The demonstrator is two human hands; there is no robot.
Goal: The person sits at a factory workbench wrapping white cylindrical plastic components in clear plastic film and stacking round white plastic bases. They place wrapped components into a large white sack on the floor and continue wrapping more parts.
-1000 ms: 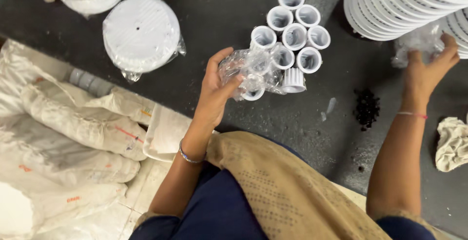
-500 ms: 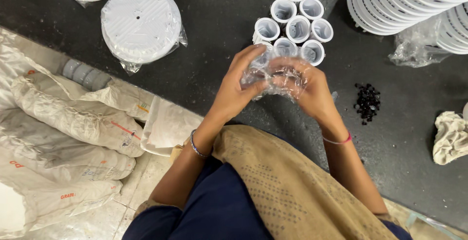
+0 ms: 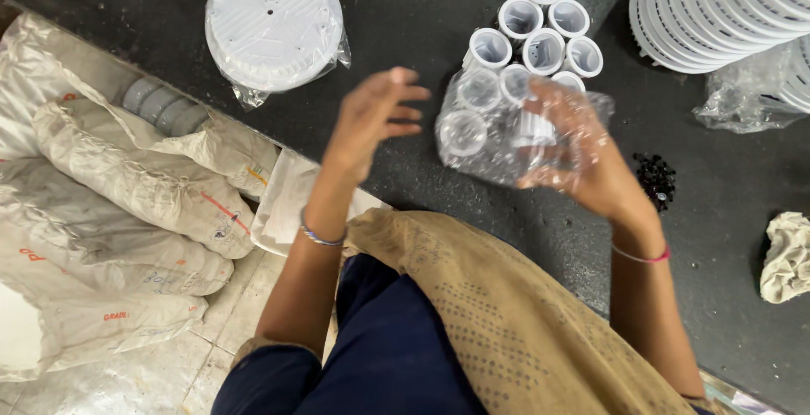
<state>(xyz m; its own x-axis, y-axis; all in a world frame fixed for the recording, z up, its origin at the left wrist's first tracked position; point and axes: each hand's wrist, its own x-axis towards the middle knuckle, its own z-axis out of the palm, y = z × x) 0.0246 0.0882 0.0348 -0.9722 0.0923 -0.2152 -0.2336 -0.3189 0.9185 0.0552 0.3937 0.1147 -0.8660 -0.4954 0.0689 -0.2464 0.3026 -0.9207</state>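
Note:
My right hand (image 3: 582,166) holds a clear plastic bag (image 3: 498,128) with a white cup-shaped part (image 3: 536,128) inside it; the fingers sit inside or behind the film. My left hand (image 3: 371,115) hovers open just left of the bag, blurred, touching nothing. Behind the bag stands a cluster of several white round cup-shaped parts (image 3: 540,31) on the dark worktop (image 3: 405,10).
A bagged white round disc (image 3: 274,23) lies at upper left. Stacked white ribbed discs (image 3: 726,2) and a crumpled clear bag (image 3: 742,94) sit upper right. Small black pieces (image 3: 654,179) and a rag (image 3: 789,255) lie at right. Filled sacks (image 3: 110,196) lie on the floor at left.
My left hand has let go of the bag and pulled away to the left. The right hand now holds the bag alone, spread wider.

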